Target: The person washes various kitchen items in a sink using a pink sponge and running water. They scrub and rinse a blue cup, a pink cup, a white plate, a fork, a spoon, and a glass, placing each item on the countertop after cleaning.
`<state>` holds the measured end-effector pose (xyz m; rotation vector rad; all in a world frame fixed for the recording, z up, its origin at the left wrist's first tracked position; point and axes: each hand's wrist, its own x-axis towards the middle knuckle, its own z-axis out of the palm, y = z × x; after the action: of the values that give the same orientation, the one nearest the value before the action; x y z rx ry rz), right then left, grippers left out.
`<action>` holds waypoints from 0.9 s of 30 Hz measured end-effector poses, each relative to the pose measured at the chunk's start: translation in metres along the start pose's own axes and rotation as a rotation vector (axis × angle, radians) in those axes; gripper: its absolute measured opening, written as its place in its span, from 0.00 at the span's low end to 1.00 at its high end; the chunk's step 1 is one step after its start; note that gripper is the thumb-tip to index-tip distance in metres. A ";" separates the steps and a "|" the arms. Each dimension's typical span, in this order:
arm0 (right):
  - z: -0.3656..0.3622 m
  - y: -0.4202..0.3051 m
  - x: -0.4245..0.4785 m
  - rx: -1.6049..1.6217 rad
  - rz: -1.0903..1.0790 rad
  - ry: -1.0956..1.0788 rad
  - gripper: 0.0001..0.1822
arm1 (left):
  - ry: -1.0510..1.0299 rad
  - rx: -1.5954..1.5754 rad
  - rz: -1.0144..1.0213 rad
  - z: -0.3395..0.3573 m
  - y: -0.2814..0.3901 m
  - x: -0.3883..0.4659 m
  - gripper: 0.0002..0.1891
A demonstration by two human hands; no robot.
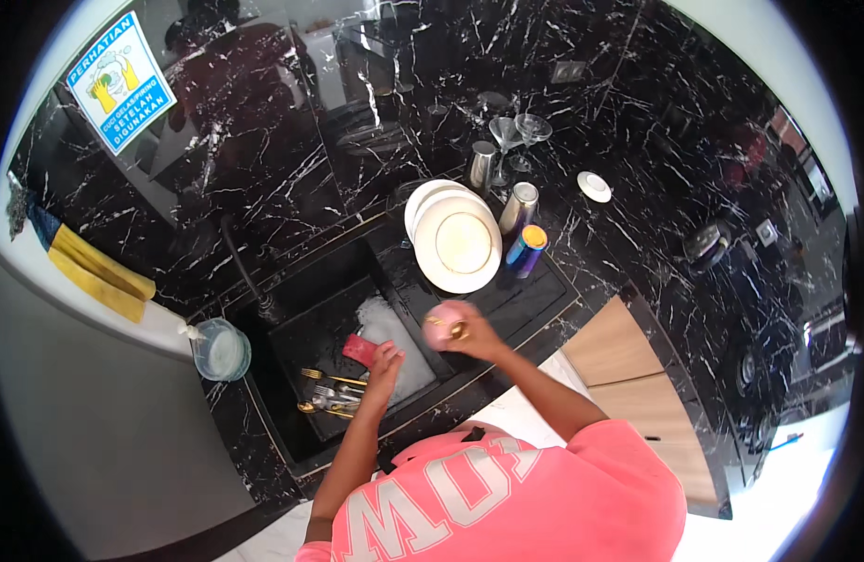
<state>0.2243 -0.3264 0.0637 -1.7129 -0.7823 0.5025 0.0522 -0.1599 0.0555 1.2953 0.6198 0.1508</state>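
Observation:
My left hand (pixel 384 369) is over the black sink basin (pixel 312 309), its fingers on a red sponge (pixel 359 349). Below and left of it, gold and silver forks and spoons (pixel 337 395) lie on the basin floor. White suds (pixel 396 344) spread under and beyond the hand. My right hand (pixel 482 338) grips a pink cup (pixel 442 323) with gold trim by its gold-coloured handle, above the basin's right edge. The cup's inside is hidden from me. Just behind it, white plates (pixel 460 242) lean overlapping on the drainboard (pixel 537 302).
Metal tumblers (pixel 519 204), a blue-purple tumbler (pixel 526 249) and stemmed glasses (pixel 505 133) stand behind and right of the plates. A black faucet (pixel 245 267) rises at the sink's back left. A clear tub (pixel 222 350) sits left, below a hanging yellow cloth (pixel 98 270). A saucer (pixel 595 187) lies farther right.

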 end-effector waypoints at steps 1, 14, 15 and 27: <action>-0.030 0.008 -0.002 -0.116 0.095 0.038 0.46 | 0.037 0.039 -0.007 0.001 -0.004 0.003 0.23; -0.219 0.068 0.002 -0.434 0.422 -0.062 0.38 | 0.284 0.509 0.043 0.012 -0.055 0.005 0.24; -0.221 0.070 0.005 -0.431 0.447 -0.064 0.37 | 0.278 0.489 0.023 0.013 -0.057 0.006 0.24; -0.237 0.111 0.020 -0.480 0.308 -0.178 0.40 | 0.328 0.487 -0.031 0.013 -0.083 0.008 0.23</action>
<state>0.4274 -0.4885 0.0246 -2.2775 -0.8130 0.7272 0.0465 -0.1916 -0.0225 1.7468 0.9983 0.1970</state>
